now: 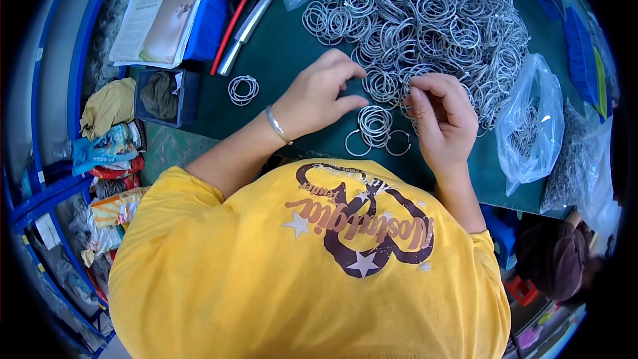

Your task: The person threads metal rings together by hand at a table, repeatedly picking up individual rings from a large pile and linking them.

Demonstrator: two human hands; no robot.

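My left hand reaches over the green tabletop, thumb and fingers apart, with nothing seen between them. Its fingertips are close to the edge of a big heap of thin silver metal rings. To its right, my right hand is closed, thumb pressed to the fingers at the heap's near edge. Whatever it pinches blends with the rings behind. Between and just below both hands lies a small group of overlapping rings. A few more rings lie together at the left.
A tapered metal rod and a red stick lie at the back left, near a blue box with papers. A clear bag holding rings sits at the right edge. An open bin with dark cloth stands left.
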